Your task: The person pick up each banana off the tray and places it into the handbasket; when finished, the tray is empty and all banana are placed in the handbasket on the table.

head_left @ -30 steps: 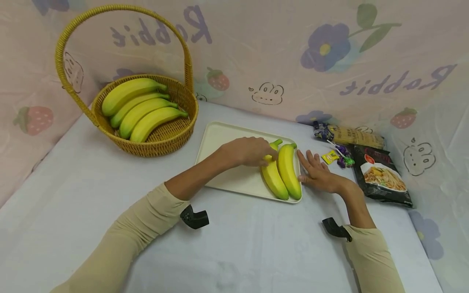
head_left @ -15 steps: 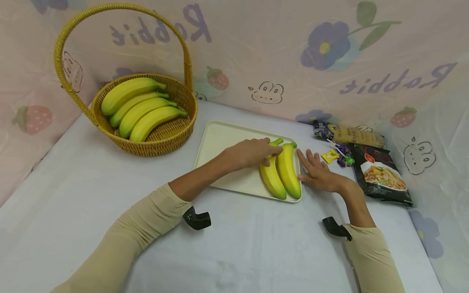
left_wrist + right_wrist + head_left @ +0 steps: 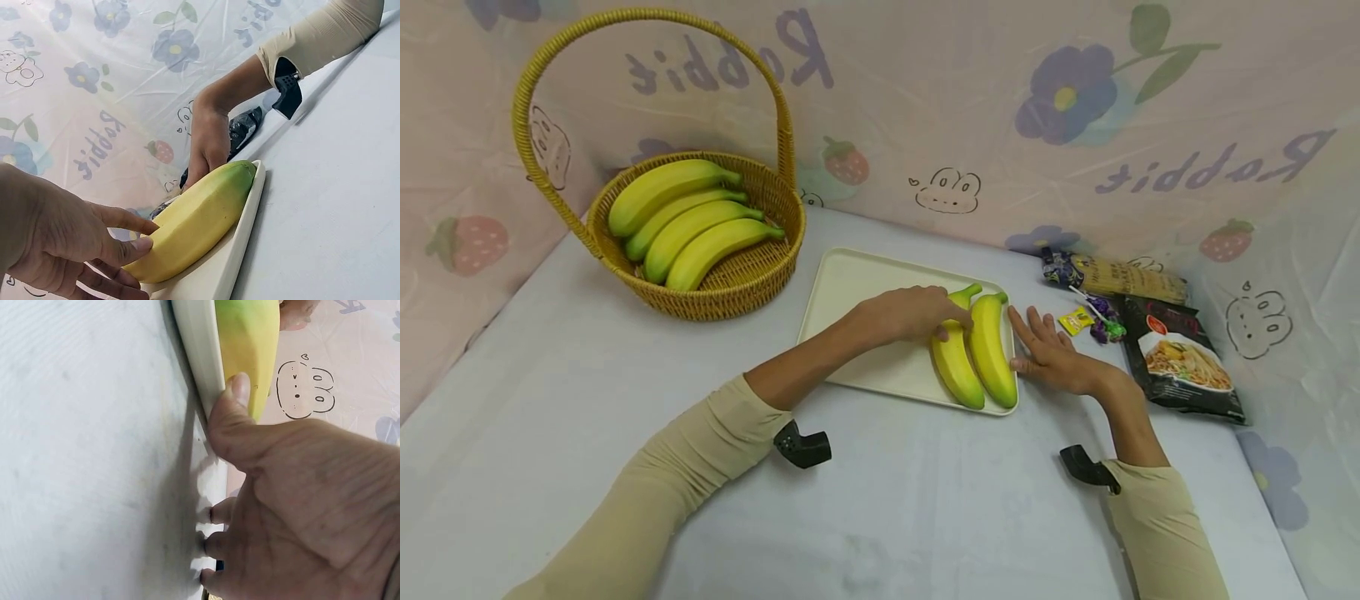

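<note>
Two yellow bananas with green tips lie side by side at the right end of a cream tray [image 3: 865, 367]. My left hand [image 3: 910, 315] holds the left banana [image 3: 957, 367] near its upper half, thumb on one side and index finger over the other; the left wrist view shows this grip on the banana [image 3: 200, 219]. Close beside it, the right banana [image 3: 990, 350] lies along the tray's right edge. My right hand [image 3: 1056, 362] rests flat at that edge with fingers spread, its thumb [image 3: 239, 394] over the rim against the right banana.
A wicker basket [image 3: 722, 308] with a tall handle stands at the back left, several bananas [image 3: 700, 233] inside. At the right lie a noodle pack [image 3: 1183, 362], a long pasta packet [image 3: 1127, 279], a small yellow packet [image 3: 1077, 321] and wrapped lollipops [image 3: 1105, 321]. Patterned cloth rises behind.
The left banana has shifted slightly left, opening a thin gap to the right one. My left index finger first reached farther over the bananas, then drew back. My right hand has stayed put.
</note>
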Demonstrator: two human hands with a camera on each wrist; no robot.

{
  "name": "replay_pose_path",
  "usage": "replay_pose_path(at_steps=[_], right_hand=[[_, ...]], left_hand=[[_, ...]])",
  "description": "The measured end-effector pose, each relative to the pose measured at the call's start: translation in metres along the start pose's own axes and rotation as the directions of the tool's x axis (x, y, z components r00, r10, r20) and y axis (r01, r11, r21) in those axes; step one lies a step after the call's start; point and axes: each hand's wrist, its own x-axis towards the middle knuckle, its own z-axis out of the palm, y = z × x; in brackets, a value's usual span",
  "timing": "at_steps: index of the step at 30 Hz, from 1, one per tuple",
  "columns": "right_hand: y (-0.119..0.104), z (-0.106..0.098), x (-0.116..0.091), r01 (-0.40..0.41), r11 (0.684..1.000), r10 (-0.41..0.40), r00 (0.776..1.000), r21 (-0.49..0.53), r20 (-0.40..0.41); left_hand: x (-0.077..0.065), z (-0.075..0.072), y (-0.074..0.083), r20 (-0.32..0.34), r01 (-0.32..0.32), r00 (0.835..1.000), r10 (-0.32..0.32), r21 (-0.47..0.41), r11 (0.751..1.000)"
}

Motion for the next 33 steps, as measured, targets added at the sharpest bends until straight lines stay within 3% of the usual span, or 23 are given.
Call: replay_pose_path(at_steps=[10,15,25,33], right_hand=[[-0.005,-0.001,0.002,-0.048,0.998,0.049,0.999,-0.042,0.019],[0.018,0.002,0.008,-0.046,0.998,0.047,0.999,-0.038,0.006],[0.030,0.003,0.012,-0.059,0.996,0.059,0.998,-0.069,-0.005],[0.004,-0.001,0.002,-0.038,0.999,0.038,0.999,-0.016,0.015]], left_hand=[[-0.001,-0.005,-0.002,0.067,0.011,0.998,-0.009,-0.031,0.999],[-0.003,-0.009,0.000,0.097,0.047,0.994,-0.043,-0.042,0.998],[-0.004,-0.017,-0.003,0.044,0.052,0.998,-0.049,-0.078,0.996],[-0.008,-0.023,-0.006,0.002,-0.011,1.000,0.011,-0.050,0.999]])
